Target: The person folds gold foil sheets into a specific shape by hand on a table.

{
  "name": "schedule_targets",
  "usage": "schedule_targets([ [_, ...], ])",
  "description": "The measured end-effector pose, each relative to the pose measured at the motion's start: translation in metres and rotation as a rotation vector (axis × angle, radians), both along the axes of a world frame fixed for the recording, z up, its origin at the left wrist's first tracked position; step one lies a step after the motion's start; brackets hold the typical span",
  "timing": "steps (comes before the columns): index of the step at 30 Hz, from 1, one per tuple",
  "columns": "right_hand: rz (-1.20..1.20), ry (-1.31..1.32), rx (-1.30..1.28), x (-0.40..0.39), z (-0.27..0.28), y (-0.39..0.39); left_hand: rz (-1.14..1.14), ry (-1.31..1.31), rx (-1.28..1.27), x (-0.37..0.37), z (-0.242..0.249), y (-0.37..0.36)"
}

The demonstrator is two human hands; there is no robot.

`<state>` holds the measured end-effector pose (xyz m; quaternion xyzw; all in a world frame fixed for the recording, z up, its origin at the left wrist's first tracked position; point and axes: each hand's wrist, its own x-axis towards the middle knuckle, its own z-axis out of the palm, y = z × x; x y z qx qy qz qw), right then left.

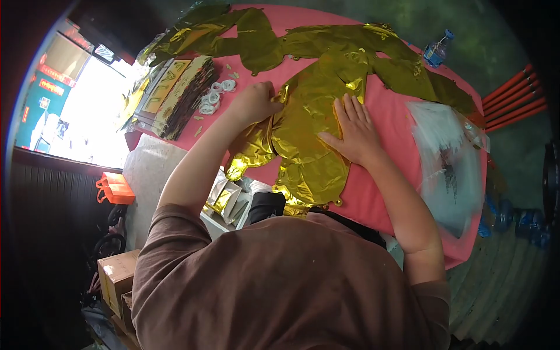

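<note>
Gold foil balloons, flat and uninflated, lie on a pink-covered table (392, 125). The nearest gold foil balloon (309, 134) spreads in front of me and hangs toward my body over the table's near edge. My left hand (255, 104) is closed at its left edge, fingers curled on the foil. Flat on its right side rests my right hand (353, 129), with the fingers stretched out. More gold foil (256, 44) runs along the far side of the table.
White ribbon rolls (217, 96) and packaged sheets (169, 96) sit at the left. Clear plastic bags (446, 169) lie at the right, with a bottle (436, 51) beyond. Below the near edge stands a box of folded packets (227, 201).
</note>
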<state>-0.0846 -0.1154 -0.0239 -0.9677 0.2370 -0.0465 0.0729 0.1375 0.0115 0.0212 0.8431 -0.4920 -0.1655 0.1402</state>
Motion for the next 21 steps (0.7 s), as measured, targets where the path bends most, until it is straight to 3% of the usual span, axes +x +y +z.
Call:
schedule_targets([
  [5, 0.008, -0.044, 0.010, -0.001, -0.004, 0.000, 0.076, 0.076, 0.004, -0.005, 0.023, 0.039],
  [14, 0.034, -0.054, -0.003, -0.001, -0.002, 0.001, 0.085, 0.471, -0.088, -0.049, 0.071, 0.066],
  [17, 0.033, -0.058, -0.010, -0.001, -0.003, 0.000, -0.133, 0.314, -0.133, -0.067, 0.070, 0.056],
  [21, 0.031, -0.031, 0.004, -0.002, 0.002, 0.002, -0.266, 0.312, -0.198, -0.089, 0.047, 0.034],
])
